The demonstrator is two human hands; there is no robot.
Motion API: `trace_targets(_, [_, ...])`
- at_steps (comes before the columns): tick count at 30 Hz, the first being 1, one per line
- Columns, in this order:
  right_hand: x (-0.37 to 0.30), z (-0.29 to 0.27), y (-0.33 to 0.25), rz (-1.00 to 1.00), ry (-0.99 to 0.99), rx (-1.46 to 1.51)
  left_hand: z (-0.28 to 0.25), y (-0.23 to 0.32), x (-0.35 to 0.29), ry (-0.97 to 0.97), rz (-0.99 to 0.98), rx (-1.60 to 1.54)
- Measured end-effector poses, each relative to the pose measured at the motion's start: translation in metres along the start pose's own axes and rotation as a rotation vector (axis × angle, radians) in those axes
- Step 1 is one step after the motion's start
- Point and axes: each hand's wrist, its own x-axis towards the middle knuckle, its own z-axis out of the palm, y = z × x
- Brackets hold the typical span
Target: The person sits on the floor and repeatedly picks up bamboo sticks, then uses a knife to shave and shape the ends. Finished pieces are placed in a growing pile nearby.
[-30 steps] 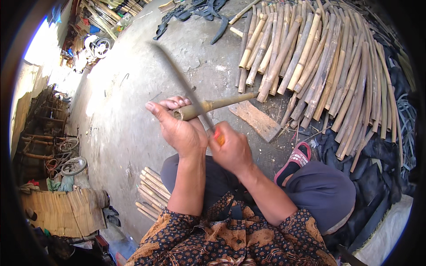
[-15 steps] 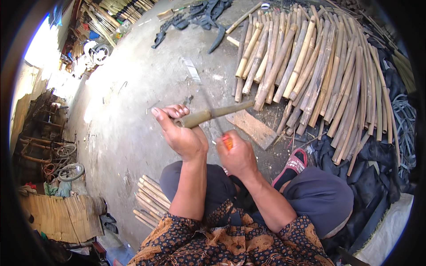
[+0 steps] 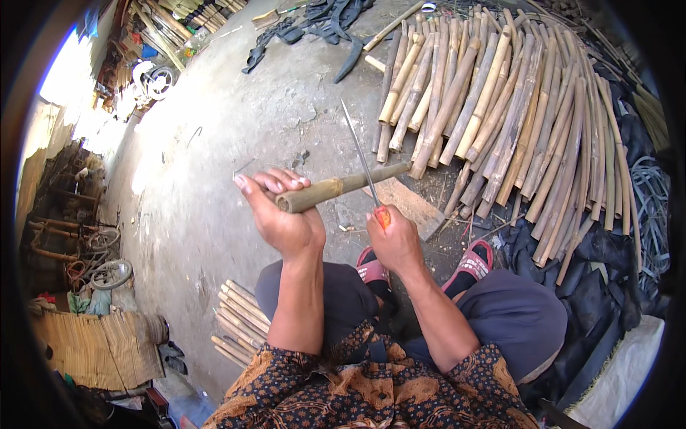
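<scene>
Across the palm of my left hand (image 3: 282, 222) lies a greenish-brown bamboo pole (image 3: 330, 189). My fingers curl over it close to its hollow near end, and the thumb sticks out to the left. The pole slants away to the right, its far end near the bamboo pile. In my right hand (image 3: 397, 242) is a knife with an orange-red handle (image 3: 384, 217), my fingers wrapped round it. Its long thin blade (image 3: 354, 134) points up and away, crossing the pole at mid-length. Whether the blade touches the bamboo I cannot tell.
A large pile of bamboo poles (image 3: 493, 107) spreads at the far right, with a wooden board (image 3: 407, 202) before it. Several shorter poles (image 3: 239, 322) lie by my left knee. Dark rubber-like strips (image 3: 314, 28) lie on the floor at the back.
The knife has swung from a blurred leftward lean to steeper, its tip shifting right. My right hand has moved slightly right. My left hand and the pole's near end have shifted slightly left.
</scene>
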Motion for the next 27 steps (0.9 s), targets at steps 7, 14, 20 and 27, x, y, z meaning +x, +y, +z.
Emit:
trace_targets(7, [-0.002,0.000,-0.003,-0.085,-0.129,0.107,-0.005,0.003,0.008,-0.071,-0.146,-0.073])
trace_targets(14, [-0.001,-0.003,-0.002,-0.158,-0.202,0.117,-0.011,0.001,0.018,-0.022,-0.165,-0.097])
trace_targets(20, [-0.002,-0.007,-0.008,-0.046,-0.228,0.091,-0.014,-0.006,0.020,-0.099,-0.138,-0.138])
trace_targets(27, [0.000,-0.007,-0.003,-0.021,-0.210,-0.038,-0.017,-0.012,0.027,-0.045,-0.095,-0.188])
